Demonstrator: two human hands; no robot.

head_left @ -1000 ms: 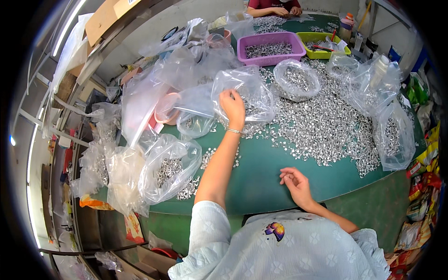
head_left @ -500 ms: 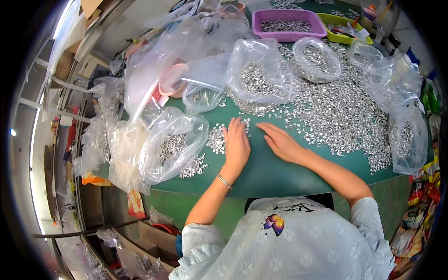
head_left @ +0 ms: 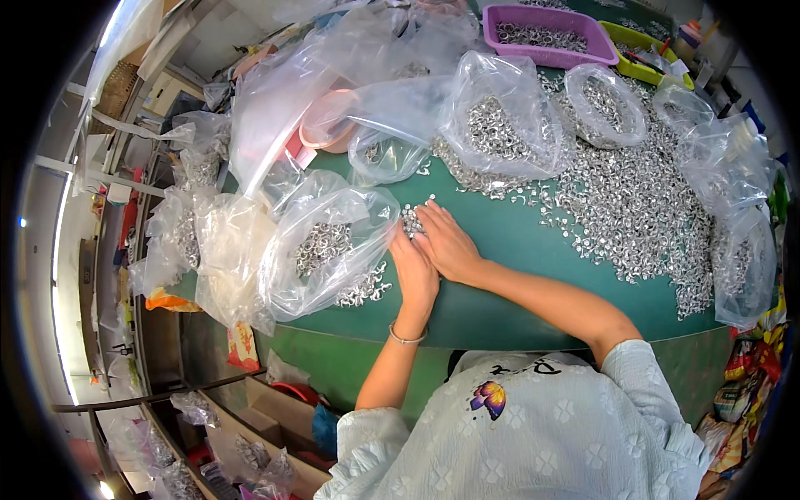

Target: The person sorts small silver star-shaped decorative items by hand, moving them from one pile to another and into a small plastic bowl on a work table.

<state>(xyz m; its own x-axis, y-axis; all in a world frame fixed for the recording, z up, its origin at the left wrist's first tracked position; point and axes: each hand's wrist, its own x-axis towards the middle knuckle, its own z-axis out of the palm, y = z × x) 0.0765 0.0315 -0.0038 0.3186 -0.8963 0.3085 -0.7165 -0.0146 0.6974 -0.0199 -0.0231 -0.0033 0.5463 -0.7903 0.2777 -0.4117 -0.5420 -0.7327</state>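
I see left hand (head_left: 416, 273) and right hand (head_left: 451, 246) mid-frame, fingers part-open around small silver metal discs (head_left: 411, 222) on the green tabletop (head_left: 517, 229); can't tell if any are pinched. I'd keep fingertips low, hands together (loose metal hooks (head_left: 364, 288) sit just lower left).

Small silvery pieces (head_left: 412, 222) are lying loose in a tight cluster on the green surface (head_left: 521, 229), looking roundish and shiny. They are sitting at 12 o'clock from the left hand (head_left: 415, 273) and 10 o'clock from the right hand (head_left: 450, 248). One stray piece is resting at 1 o'clock from the cluster, by the right fingertips.
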